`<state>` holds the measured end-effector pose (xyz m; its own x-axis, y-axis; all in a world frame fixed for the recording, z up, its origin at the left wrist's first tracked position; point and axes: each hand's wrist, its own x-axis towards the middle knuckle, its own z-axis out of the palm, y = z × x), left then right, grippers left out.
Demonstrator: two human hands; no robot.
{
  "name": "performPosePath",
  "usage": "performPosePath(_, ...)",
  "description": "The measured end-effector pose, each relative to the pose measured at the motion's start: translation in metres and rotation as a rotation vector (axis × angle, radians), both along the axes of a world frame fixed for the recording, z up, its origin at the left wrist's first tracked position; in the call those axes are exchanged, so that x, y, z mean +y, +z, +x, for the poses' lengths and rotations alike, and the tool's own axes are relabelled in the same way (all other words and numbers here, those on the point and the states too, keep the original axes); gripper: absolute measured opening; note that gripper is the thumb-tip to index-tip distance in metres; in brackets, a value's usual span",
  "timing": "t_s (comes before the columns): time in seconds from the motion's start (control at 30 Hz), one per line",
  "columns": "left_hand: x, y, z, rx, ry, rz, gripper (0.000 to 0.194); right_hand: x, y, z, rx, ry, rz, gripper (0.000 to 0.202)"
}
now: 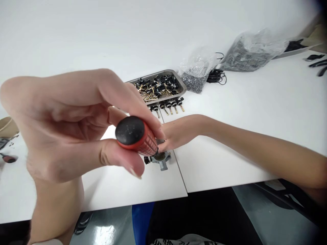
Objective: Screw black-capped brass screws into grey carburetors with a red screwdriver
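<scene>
My left hand [84, 126] is close to the camera, its thumb and fingers closed round the red, black-capped handle of a screwdriver [138, 134]. The handle's end faces me, and its shaft is hidden behind it. Just beyond, a small grey metal casting [163, 163] with a round opening and a black fitting on its left side sits at the table. My right hand [175, 134] reaches in from the right and grips this casting from above. Its fingertips are partly covered by my left hand and the screwdriver.
Behind my hands stands a metal tray [182, 89] of black-and-brass parts, with several similar parts [173, 106] lined up in front. Clear bags [196, 71] of small grey pieces and a black cable [217, 76] lie further right. Another red-and-black tool [9, 158] lies far left.
</scene>
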<state>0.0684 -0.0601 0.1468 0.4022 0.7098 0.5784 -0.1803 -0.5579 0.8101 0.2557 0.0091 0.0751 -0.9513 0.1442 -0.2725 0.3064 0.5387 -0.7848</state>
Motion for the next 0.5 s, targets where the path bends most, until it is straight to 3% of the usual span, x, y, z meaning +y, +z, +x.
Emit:
performPosePath(0.13,-0.006,0.006,-0.003,-0.01,-0.045,-0.072,0.055,0.0,-0.001,0.0,0.011,-0.013,0.007,0.038)
performPosePath(0.33,-0.011,0.02,0.0,0.344,-0.183,-0.079,0.059,-0.001,0.002,0.002,0.012,-0.008,0.037,0.033)
performPosePath(0.43,-0.009,0.023,0.003,0.403,-0.142,-0.204,0.055,-0.002,0.004,0.002,0.006,-0.028,0.041,0.035)
performPosePath(0.5,-0.01,0.024,0.005,0.319,-0.07,-0.282,0.048,-0.002,0.004,0.001,0.008,-0.015,0.048,0.034)
